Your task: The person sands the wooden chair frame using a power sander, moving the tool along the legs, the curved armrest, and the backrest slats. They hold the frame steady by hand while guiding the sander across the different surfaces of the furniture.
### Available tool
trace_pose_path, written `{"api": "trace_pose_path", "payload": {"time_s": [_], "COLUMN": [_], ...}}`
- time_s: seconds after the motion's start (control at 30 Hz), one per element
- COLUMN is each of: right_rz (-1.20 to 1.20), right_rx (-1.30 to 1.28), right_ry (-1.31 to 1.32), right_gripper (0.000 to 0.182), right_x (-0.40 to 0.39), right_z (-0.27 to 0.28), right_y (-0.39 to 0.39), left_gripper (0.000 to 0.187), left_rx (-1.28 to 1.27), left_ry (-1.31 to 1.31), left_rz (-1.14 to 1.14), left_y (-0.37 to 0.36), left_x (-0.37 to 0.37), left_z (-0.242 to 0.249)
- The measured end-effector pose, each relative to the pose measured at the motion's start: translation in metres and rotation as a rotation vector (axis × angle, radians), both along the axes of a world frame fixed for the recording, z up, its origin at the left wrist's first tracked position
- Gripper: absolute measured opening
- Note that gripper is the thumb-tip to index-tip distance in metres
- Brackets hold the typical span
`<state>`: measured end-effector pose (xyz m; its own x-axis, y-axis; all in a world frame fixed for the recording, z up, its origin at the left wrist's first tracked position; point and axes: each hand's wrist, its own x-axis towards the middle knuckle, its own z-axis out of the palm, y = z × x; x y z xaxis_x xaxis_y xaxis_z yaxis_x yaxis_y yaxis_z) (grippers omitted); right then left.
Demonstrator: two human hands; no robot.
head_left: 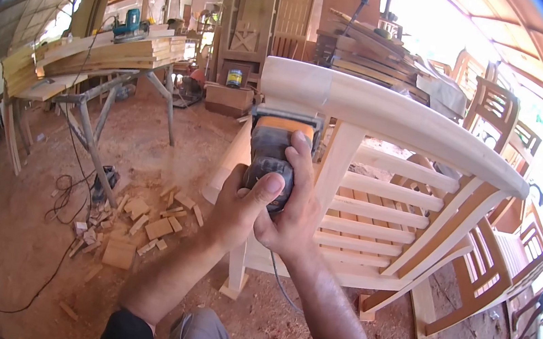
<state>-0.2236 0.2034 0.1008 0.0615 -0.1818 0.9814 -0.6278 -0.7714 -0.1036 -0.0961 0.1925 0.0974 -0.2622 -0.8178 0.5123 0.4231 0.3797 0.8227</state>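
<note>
Both of my hands grip an orange-and-black electric sander. My left hand wraps its rear from the left, the thumb lying across the back. On the other side, my right hand closes round the body, fingers reaching up toward the orange part. The sander's flat pad end meets the wooden bench just below the left end of its thick curved armrest. The pad's face is hidden. A grey cord hangs from beneath my hands.
Loose wood offcuts and black cables lie on the dusty ground to the left. Planks and a teal power tool rest on a trestle. Wooden chairs stand at the right, stacked boards behind.
</note>
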Motion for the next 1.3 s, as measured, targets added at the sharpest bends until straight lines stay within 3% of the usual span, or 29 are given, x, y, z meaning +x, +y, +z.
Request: {"api": "trace_pose_path", "payload": {"time_s": [0.23, 0.47, 0.57, 0.77, 1.1, 1.3], "right_rz": [-0.018, 0.026, 0.038, -0.027, 0.009, -0.027], "right_rx": [0.151, -0.062, -0.048, 0.114, -0.070, 0.136], "right_ry": [-0.034, -0.012, -0.022, -0.041, -0.015, -0.058], "right_gripper": [0.076, 0.074, 0.074, 0.074, 0.076, 0.077], "right_x": [0.002, -0.001, -0.001, 0.003, 0.000, -0.001], "right_z": [-0.040, 0.008, 0.005, -0.029, 0.007, -0.049], "right_y": [0.009, 0.000, 0.002, 0.008, 0.003, 0.011], "left_gripper": [0.088, 0.077, 0.078, 0.074, 0.070, 0.070], "left_rx": [0.192, -0.100, -0.097, 0.148, -0.084, 0.108], "left_ry": [-0.061, 0.018, 0.006, -0.047, -0.015, -0.144], "left_rz": [-0.047, -0.016, 0.054, -0.053, -0.009, -0.034], "left_y": [0.004, -0.004, 0.002, 0.014, 0.001, 0.011], "left_x": [0.004, -0.003, -0.004, 0.005, -0.001, 0.002], "left_z": [-0.029, 0.007, 0.001, -0.006, 0.005, -0.033]}}
